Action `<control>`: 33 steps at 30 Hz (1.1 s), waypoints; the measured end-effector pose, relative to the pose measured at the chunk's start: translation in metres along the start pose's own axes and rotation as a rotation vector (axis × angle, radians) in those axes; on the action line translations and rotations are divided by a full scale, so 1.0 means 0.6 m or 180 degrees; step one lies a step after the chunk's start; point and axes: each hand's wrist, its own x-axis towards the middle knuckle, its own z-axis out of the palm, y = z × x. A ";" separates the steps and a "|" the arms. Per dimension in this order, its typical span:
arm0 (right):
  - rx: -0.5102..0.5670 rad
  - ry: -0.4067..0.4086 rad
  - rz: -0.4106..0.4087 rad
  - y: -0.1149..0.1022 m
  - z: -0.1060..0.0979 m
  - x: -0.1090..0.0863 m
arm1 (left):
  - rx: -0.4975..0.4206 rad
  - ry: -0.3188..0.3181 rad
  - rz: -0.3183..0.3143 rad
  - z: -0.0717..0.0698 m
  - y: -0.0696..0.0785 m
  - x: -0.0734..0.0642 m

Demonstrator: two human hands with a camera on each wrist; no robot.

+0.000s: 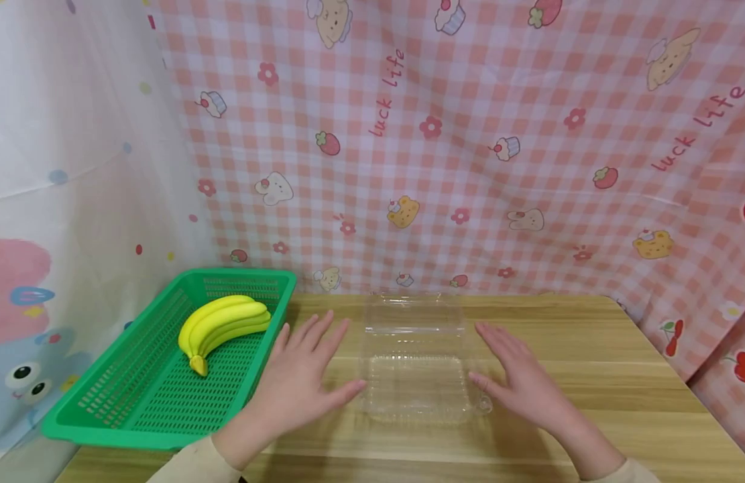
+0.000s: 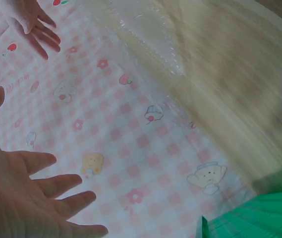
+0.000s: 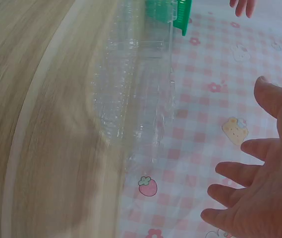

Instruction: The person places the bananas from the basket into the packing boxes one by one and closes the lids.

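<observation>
A clear plastic clamshell box (image 1: 417, 386) stands on the table with its lid raised at the back. To its left my left hand (image 1: 300, 376) hovers with the fingers spread, holding nothing. On the other side, my right hand (image 1: 520, 382) is held with fingers extended, its thumb close to the box's right edge. Both palms, the left (image 2: 17, 198) and the right (image 3: 264, 198), show bare in the wrist views. A bunch of yellow bananas (image 1: 227, 325) lies in the green basket (image 1: 125, 439), left of my left hand.
The wooden table (image 1: 619, 402) extends to the right of the box. Behind it hangs a pink checked cloth (image 1: 469, 181) with cartoon prints. A whitish patterned curtain (image 1: 94, 168) hangs at the left, beside the basket.
</observation>
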 end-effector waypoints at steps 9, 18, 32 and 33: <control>0.0583 0.0244 0.0347 0.005 0.007 0.005 | 0.0054 0.0378 0.0204 -0.022 -0.015 0.003; 0.1435 0.0271 0.0768 0.013 0.010 0.007 | -0.0054 0.0542 0.0225 -0.053 -0.037 0.008; 0.2090 0.0155 0.1334 0.035 0.015 0.006 | -0.0035 0.0631 0.0028 -0.095 -0.086 0.011; 0.2169 0.0157 0.1360 0.036 0.016 0.006 | -0.0033 0.0621 -0.0003 -0.098 -0.089 0.011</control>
